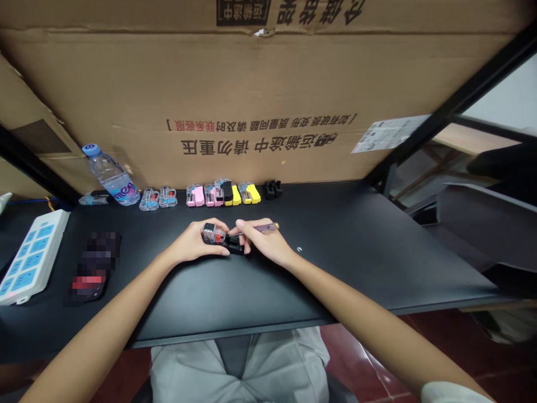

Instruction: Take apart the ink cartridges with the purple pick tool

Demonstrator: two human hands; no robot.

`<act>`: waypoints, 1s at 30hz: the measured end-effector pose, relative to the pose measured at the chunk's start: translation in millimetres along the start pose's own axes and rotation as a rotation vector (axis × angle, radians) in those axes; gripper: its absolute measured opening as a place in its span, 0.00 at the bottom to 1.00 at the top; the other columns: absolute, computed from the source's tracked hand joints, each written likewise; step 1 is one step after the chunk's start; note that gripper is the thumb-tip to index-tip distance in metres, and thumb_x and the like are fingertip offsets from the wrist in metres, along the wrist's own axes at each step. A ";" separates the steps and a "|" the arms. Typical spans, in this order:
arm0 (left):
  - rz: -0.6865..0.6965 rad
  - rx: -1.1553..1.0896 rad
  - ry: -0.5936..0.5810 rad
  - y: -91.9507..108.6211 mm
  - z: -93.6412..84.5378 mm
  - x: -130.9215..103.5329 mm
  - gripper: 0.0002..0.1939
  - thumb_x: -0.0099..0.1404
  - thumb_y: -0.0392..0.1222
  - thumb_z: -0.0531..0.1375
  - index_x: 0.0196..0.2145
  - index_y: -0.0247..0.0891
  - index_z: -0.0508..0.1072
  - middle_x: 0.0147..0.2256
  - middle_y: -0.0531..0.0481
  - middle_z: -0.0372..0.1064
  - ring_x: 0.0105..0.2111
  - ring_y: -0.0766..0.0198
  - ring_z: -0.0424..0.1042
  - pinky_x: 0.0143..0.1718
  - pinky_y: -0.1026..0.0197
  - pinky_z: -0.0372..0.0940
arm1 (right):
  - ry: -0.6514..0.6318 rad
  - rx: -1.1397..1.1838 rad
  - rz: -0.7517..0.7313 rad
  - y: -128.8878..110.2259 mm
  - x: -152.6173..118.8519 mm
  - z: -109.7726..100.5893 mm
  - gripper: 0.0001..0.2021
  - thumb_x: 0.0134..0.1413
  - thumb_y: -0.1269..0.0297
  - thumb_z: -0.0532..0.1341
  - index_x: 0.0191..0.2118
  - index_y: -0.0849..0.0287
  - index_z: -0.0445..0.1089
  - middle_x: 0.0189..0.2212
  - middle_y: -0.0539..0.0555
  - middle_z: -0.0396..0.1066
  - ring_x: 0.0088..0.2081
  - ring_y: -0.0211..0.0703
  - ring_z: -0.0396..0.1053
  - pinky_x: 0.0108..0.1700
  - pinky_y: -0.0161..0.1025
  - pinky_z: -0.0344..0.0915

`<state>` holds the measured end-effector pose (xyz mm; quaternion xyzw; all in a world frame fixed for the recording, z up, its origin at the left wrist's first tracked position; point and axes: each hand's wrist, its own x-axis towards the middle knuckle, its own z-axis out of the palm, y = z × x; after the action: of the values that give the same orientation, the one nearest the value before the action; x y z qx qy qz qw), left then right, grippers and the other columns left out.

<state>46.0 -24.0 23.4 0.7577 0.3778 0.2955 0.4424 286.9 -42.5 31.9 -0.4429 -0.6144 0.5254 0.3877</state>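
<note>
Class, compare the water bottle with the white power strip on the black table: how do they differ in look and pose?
The bottle is clear plastic with a blue cap; the power strip is opaque white with blue panels. The bottle is rounded and stands tilted against the cardboard; the power strip is a flat slab lying on the table. The bottle sits at the back edge; the power strip lies nearer, at far left. Both rest on the table's left side, away from the hands.

Both forearms extended forward, converging; left hand and right hand fingers curled in closed grip, nearly touching.
</note>
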 end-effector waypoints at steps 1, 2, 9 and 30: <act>0.001 0.000 -0.001 0.6 0.0 0.1 0.26 0.55 0.52 0.78 0.46 0.38 0.80 0.39 0.51 0.79 0.37 0.61 0.76 0.42 0.60 0.70 | 0.001 -0.014 -0.012 0.1 0.2 -0.3 0.25 0.66 0.42 0.63 0.38 0.60 0.86 0.21 0.50 0.73 0.20 0.37 0.70 0.29 0.37 0.68; 0.001 -0.001 -0.001 0.9 -0.1 0.2 0.25 0.54 0.52 0.78 0.46 0.38 0.80 0.39 0.51 0.79 0.37 0.61 0.76 0.42 0.61 0.70 | -0.002 -0.022 -0.019 0.1 0.4 -1.0 0.24 0.66 0.42 0.63 0.37 0.59 0.86 0.22 0.50 0.74 0.21 0.37 0.70 0.29 0.36 0.68; -0.027 -0.022 -0.004 -0.2 -1.5 0.8 0.26 0.54 0.52 0.78 0.46 0.38 0.80 0.39 0.50 0.80 0.36 0.61 0.76 0.42 0.61 0.69 | -0.085 0.039 0.000 -0.4 0.5 -7.3 0.15 0.56 0.53 0.72 0.43 0.60 0.84 0.26 0.50 0.77 0.24 0.39 0.72 0.29 0.37 0.73; -0.029 -0.017 0.000 -1.6 -1.9 1.4 0.29 0.54 0.54 0.78 0.49 0.37 0.80 0.43 0.47 0.81 0.40 0.57 0.79 0.47 0.56 0.73 | 0.095 0.072 -0.087 5.1 5.3 -3.9 0.30 0.55 0.33 0.71 0.36 0.61 0.81 0.27 0.56 0.79 0.26 0.41 0.75 0.33 0.41 0.76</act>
<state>44.7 -21.5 23.0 0.7483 0.3863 0.2924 0.4532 289.7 -36.0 27.5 -0.4260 -0.5945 0.5082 0.4549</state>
